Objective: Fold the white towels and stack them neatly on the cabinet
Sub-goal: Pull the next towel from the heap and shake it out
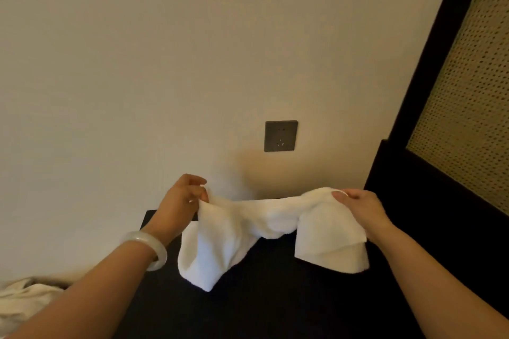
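Note:
A small white towel (248,226) hangs stretched between my two hands above the dark cabinet top (261,305). My left hand (181,198) pinches its left corner, and a pale bangle sits on that wrist. My right hand (360,203) grips the right end with the thumb on top. The towel sags in the middle and both ends droop in loose folds, apart from the cabinet surface.
More white cloth (24,300) lies bunched at the lower left, beside the cabinet. A grey wall socket (280,136) sits on the beige wall behind. A dark frame with a woven panel (468,96) rises on the right.

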Tool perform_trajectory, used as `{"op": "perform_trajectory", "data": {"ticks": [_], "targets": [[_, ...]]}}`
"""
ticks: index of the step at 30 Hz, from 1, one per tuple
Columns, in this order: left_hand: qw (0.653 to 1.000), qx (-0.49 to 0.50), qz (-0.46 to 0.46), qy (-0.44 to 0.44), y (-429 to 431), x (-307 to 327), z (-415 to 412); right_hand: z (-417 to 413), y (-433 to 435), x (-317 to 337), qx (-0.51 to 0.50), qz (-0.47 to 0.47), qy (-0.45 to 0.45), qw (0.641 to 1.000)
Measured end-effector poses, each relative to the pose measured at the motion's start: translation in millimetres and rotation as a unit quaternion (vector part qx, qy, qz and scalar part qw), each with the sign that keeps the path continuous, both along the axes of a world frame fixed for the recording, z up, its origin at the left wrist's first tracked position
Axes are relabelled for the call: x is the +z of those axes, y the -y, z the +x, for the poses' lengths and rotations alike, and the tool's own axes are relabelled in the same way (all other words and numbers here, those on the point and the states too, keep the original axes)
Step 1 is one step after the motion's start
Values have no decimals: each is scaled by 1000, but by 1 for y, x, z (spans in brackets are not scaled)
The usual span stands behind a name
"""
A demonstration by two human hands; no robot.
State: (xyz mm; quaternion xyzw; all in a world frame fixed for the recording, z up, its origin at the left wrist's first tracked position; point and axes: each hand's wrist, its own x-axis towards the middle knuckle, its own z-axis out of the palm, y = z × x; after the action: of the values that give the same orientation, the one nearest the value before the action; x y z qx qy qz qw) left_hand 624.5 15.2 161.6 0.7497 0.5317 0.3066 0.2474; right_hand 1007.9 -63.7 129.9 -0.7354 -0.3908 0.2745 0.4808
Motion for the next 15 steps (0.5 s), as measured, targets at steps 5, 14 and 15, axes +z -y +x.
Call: {"op": "perform_trajectory", "data": {"ticks": [5,14,15], "targets": [[960,27,-98,-260,16,-40,-7,6,5,-41,4,-238,221,946],[906,88,17,-414,63,-67,24,5,28,-93,-140,-290,282,904],[905,71,40,-418,66,-68,24,7,29,-90,-135,-320,300,888]]}}
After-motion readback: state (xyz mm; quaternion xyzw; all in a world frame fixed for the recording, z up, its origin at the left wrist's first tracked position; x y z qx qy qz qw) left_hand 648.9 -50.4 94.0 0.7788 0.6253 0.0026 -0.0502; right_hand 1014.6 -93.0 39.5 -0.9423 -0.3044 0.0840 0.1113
